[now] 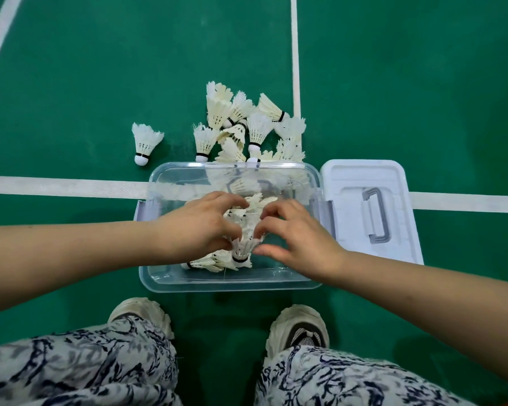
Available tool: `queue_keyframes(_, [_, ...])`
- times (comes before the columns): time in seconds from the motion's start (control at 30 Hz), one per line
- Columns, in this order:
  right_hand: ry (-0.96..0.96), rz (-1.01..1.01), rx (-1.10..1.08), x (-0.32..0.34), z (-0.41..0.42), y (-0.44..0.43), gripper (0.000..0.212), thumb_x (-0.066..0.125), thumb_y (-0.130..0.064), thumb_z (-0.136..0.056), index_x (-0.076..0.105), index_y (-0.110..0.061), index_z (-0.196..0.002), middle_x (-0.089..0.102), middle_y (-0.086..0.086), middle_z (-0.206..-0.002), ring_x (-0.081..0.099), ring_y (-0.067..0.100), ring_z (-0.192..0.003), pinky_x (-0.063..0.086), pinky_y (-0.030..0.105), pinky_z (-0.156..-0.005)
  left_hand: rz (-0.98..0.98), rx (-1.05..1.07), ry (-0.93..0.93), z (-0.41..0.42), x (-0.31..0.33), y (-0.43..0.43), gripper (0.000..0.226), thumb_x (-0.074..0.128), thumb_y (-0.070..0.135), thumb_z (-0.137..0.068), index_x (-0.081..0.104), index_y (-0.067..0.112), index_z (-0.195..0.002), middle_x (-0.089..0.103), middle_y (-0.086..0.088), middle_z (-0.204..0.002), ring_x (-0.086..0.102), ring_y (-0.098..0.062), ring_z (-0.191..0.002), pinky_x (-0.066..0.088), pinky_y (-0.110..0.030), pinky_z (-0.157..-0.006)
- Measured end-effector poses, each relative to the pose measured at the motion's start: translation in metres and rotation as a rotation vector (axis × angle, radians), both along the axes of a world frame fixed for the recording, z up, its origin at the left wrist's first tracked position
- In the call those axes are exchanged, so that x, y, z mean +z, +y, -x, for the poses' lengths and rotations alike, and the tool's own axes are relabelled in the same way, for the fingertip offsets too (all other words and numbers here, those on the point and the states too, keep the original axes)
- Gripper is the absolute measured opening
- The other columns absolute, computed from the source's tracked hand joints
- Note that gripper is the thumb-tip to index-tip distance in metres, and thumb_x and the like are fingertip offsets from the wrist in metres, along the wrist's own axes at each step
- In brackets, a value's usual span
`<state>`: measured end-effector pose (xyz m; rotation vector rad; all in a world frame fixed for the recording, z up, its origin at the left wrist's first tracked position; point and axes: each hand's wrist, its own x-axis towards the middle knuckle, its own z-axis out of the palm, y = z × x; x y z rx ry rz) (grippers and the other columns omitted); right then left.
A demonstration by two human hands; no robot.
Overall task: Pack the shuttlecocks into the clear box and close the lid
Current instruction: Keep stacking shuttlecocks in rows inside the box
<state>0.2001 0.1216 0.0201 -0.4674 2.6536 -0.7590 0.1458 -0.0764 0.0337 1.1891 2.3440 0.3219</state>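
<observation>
Beyond patterned trousers (pixel 85 367), left hand (pixel 197 227) and right hand (pixel 299 238) clasped shuttlecocks (pixel 241 252) inside the clear box (pixel 229 286); a loose pile (pixel 247 127) lay on the floor (pixel 71 98), lid (pixel 364 177) off.

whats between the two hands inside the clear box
In the head view, a bunch of white feather shuttlecocks sits between the left hand and the right hand, whose curled fingers cup it inside the clear plastic box.

box (pixel 232 284): clear glossy plastic
lid (pixel 349 177): matt white plastic, grey handle
shuttlecocks (pixel 248 130): white feathers
floor (pixel 100 83): matt green
trousers (pixel 85 367): printed cloth
</observation>
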Motion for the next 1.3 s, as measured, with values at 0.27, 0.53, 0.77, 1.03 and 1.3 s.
queue_keyframes(0.27, [0.02, -0.05, 0.002, 0.001, -0.002, 0.009, 0.027, 0.054, -0.04, -0.09, 0.065, -0.018, -0.101, 0.064, -0.002, -0.098, 0.047, 0.016, -0.098, 0.032, 0.025, -0.077, 0.062, 0.055, -0.013, 0.005, -0.003, 0.012, 0.037, 0.059, 0.032, -0.087, 0.053, 0.029, -0.123, 0.03, -0.003, -0.147, 0.028, -0.021, -0.135, 0.028, -0.033, -0.108])
queue_keyframes(0.53, [-0.048, -0.305, 0.02, -0.001, 0.003, 0.002, 0.02, 0.042, -0.028, -0.093, 0.055, -0.013, -0.094, 0.066, 0.008, -0.092, 0.059, 0.03, -0.084, 0.037, 0.032, -0.06, 0.091, 0.107, -0.066, 0.005, 0.001, 0.007, 0.069, 0.061, 0.036, -0.084, 0.023, 0.032, -0.142, 0.031, 0.001, -0.144, 0.03, -0.017, -0.132, 0.025, -0.027, -0.109])
queue_keyframes(0.77, [-0.218, -0.37, -0.071, -0.02, 0.02, -0.011, 0.014, 0.047, -0.009, -0.084, 0.061, -0.005, -0.08, 0.063, 0.011, -0.077, 0.055, 0.028, -0.068, 0.037, 0.028, -0.053, 0.098, 0.134, -0.088, 0.007, 0.002, -0.005, 0.068, 0.059, 0.04, -0.085, 0.023, 0.032, -0.142, 0.029, 0.002, -0.144, 0.027, -0.016, -0.133, 0.022, -0.024, -0.108])
queue_keyframes(1.03, [-0.662, -0.217, -0.338, -0.045, 0.027, -0.02, 0.02, 0.048, -0.002, -0.086, 0.065, 0.001, -0.075, 0.072, 0.019, -0.084, 0.067, 0.03, -0.071, 0.058, 0.036, -0.07, 0.077, 0.187, -0.121, 0.01, 0.004, -0.024, 0.066, 0.059, 0.039, -0.085, 0.025, 0.032, -0.141, 0.03, 0.003, -0.143, 0.03, -0.014, -0.131, 0.024, -0.024, -0.107])
queue_keyframes(1.3, [-1.048, 0.191, -0.761, -0.057, 0.01, -0.026, 0.027, 0.036, -0.007, -0.1, 0.039, -0.021, -0.076, 0.052, 0.004, -0.063, 0.044, 0.012, -0.052, 0.04, 0.022, -0.049, 0.034, 0.212, -0.141, 0.009, 0.006, -0.038, 0.065, 0.059, 0.038, -0.085, 0.027, 0.029, -0.141, 0.031, 0.002, -0.142, 0.033, -0.014, -0.128, 0.025, -0.02, -0.103])
